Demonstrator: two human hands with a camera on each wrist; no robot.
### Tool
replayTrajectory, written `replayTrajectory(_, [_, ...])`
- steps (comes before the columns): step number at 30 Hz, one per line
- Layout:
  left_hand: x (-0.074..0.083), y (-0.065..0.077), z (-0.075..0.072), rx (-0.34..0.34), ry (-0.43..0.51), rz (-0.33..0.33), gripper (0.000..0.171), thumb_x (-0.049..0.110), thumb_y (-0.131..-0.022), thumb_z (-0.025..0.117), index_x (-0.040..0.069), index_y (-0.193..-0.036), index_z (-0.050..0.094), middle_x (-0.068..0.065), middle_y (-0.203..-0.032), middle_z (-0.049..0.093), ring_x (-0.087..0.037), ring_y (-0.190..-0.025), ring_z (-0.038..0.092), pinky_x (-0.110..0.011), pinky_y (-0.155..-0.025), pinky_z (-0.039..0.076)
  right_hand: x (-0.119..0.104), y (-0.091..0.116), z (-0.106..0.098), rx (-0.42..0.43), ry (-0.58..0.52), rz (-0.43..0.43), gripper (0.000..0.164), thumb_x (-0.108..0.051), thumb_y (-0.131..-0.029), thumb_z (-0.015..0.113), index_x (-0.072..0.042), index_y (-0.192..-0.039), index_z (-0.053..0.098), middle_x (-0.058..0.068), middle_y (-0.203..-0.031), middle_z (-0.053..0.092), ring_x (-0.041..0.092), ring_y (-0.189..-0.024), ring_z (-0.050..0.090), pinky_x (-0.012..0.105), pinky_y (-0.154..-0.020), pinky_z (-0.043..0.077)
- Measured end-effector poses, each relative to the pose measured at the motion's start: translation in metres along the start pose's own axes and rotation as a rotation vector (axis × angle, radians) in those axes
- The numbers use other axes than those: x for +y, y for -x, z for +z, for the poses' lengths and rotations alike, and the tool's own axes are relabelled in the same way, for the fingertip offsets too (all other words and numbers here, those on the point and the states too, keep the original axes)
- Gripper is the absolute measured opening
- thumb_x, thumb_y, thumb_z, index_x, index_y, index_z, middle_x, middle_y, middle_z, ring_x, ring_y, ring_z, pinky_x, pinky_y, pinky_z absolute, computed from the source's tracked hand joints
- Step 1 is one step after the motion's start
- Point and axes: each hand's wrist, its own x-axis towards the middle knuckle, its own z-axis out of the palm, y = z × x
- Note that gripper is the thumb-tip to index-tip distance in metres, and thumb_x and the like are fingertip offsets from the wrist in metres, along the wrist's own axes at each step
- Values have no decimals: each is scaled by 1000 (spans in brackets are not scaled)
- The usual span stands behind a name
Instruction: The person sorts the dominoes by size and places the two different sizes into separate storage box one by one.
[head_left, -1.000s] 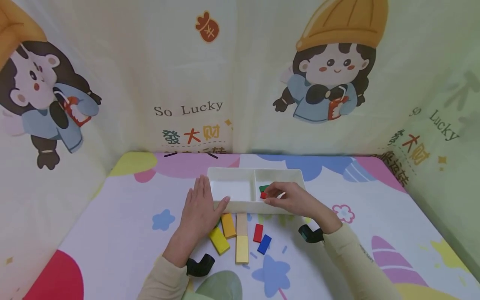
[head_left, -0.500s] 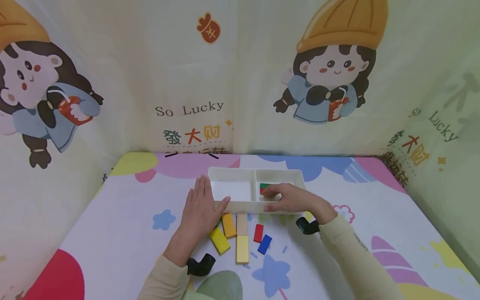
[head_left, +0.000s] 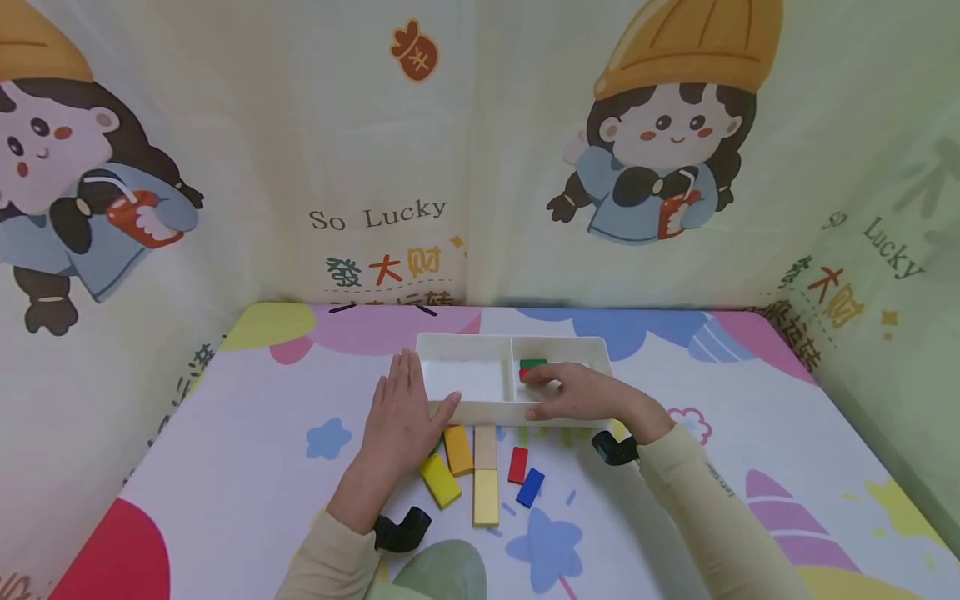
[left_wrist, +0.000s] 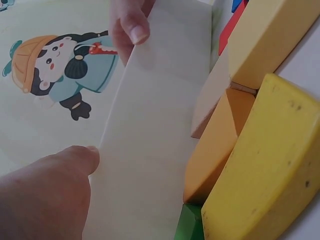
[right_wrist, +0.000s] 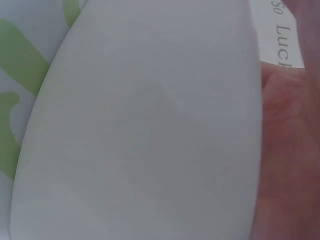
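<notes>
My left hand (head_left: 401, 417) rests flat against the left end of a white two-compartment tray (head_left: 480, 412), fingers straight, its thumb over the front rim. My right hand (head_left: 588, 392) reaches into the tray's right compartment. Its fingertips touch a red block (head_left: 523, 375) there, beside a green block (head_left: 533, 364); its thumb lies outside the front wall. The red block is partly hidden under the fingers. In the right wrist view the tray's front wall (right_wrist: 145, 120) covers most of the picture and hides the fingertips.
In front of the tray lie a yellow block (head_left: 440, 481), an orange block (head_left: 459, 450), two pale wooden blocks, a red block (head_left: 518, 465) and a blue block (head_left: 530, 487). Another green block (left_wrist: 191, 222) is half hidden by the left hand. A patterned curtain stands behind.
The right hand's fingers have moved down into the compartment, and its thumb has dropped outside the front wall. The green and red blocks have shifted toward the back. The left hand stays put.
</notes>
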Motion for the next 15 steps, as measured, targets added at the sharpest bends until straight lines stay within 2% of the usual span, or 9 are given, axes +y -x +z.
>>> replayTrajectory(9, [-2, -1, 2, -19, -3, -3, 97, 58, -96, 49, -4, -157, 5, -22, -166, 6, -38, -154, 8, -56, -124, 14, 7, 14, -6, 120, -78, -168, 56, -41, -88, 71, -10, -133, 59, 7, -134, 61, 31, -125, 55, 53, -103, 50])
replayTrajectory(15, [-2, -5, 2, -1, 6, 10, 97, 57, -96, 51, -3, -157, 6, -22, -166, 7, -38, -154, 9, -56, -124, 14, 6, 34, -4, 233, -157, -174, 50, -38, -88, 73, -15, -131, 60, 6, -133, 61, 35, -125, 56, 57, -102, 49])
